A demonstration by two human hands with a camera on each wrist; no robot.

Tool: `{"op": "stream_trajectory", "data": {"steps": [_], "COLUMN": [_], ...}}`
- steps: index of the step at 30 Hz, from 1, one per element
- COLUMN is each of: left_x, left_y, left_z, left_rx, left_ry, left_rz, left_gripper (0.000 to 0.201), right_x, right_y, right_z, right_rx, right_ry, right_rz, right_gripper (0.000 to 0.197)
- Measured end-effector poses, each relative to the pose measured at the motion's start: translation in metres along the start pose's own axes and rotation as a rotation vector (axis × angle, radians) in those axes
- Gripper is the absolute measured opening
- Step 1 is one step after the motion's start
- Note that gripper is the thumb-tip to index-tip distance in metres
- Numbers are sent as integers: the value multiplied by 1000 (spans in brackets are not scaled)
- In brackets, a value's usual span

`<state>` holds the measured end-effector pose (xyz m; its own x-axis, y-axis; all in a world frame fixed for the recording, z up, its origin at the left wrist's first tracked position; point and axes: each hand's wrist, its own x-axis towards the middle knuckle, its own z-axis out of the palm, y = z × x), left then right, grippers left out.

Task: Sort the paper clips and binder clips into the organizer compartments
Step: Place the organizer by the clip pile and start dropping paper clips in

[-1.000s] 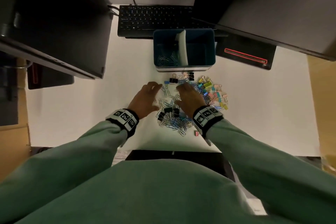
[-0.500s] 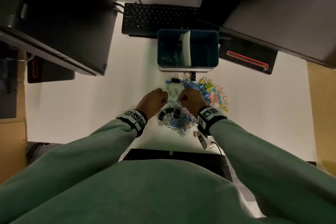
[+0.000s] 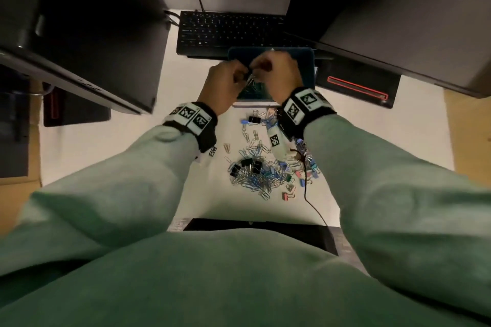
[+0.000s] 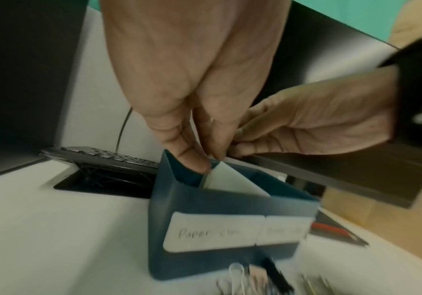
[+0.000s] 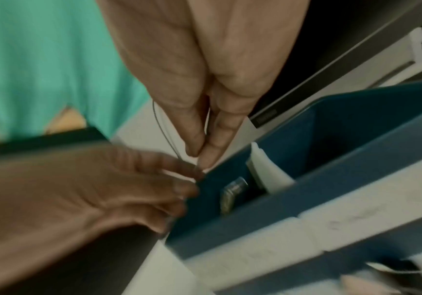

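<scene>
Both hands meet above the organizer's left compartment, in the upper middle of the head view. The left hand [image 3: 224, 82] has its fingers bunched toward the thumb, and the right hand [image 3: 276, 71] is pinched the same way, fingertips nearly touching the left's. A few glinting paper clips [image 3: 249, 78] show between them, but blur hides which hand really has them — from the wrist views I cannot tell whether either pinch holds a clip or has just let go.

Directly below the fingertips sits the blue organizer [image 4: 230, 201], split by a pale divider [image 4: 230, 180]. In the left wrist view its front label on the left reads "Paper Clips"; the right label is too smeared to read. Something small and shiny [image 5: 231, 194] lies or falls inside the left compartment, just beside the divider.

Lower in the head view, the unsorted pile [image 3: 263, 170] of paper clips and black and coloured binder clips lies on the white desk [image 3: 106, 156], well short of finished.

The likely trouble, as I judge it: the fingertips hover close to the divider, so a clip dropped slightly right could slide into the binder-clip side. Linked clips might also snag on a finger and fall outside the wall. The right wrist's thin cable [image 3: 305, 191] trails through the pile and could drag clips off.
</scene>
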<state>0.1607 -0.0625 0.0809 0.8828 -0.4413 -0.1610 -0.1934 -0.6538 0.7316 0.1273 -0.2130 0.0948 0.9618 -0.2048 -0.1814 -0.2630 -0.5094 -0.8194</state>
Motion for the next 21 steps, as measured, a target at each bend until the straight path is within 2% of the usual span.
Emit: {"op": "stream_trajectory", "data": {"steps": [3, 4, 6, 8, 9, 11, 13, 17, 21], "left_x": [-33, -51, -92, -122, -131, -140, -140, -136, -133], "left_y": [-13, -20, -38, -51, -58, -66, -72, -77, -84], "left_z": [14, 21, 41, 64, 74, 87, 89, 80, 60], "left_rx": [108, 116, 156, 253, 286, 287, 263, 180, -13], "left_ry": [15, -37, -239, -406, -438, -415, -372, -335, -226], "left_rz": [10, 8, -5, -30, -35, -43, -33, 22, -30], "left_gripper": [18, 18, 26, 42, 45, 37, 23, 17, 20], "right_x": [-19, -34, -72, -112, -128, -144, -147, -146, -139], "right_y": [20, 26, 48, 68, 75, 85, 88, 94, 102], "right_z": [7, 8, 13, 24, 31, 48, 61, 54, 22], "right_rx": [-194, -214, -296, -404, -416, -495, -587, -470, -324], "right_ry": [-43, -31, -96, -294, -380, -484, -501, -448, -298], "right_rz": [-102, -139, -156, -94, -44, 2, -14, 24, 108], "right_gripper": [19, 17, 15, 24, 27, 29, 26, 7, 6]}}
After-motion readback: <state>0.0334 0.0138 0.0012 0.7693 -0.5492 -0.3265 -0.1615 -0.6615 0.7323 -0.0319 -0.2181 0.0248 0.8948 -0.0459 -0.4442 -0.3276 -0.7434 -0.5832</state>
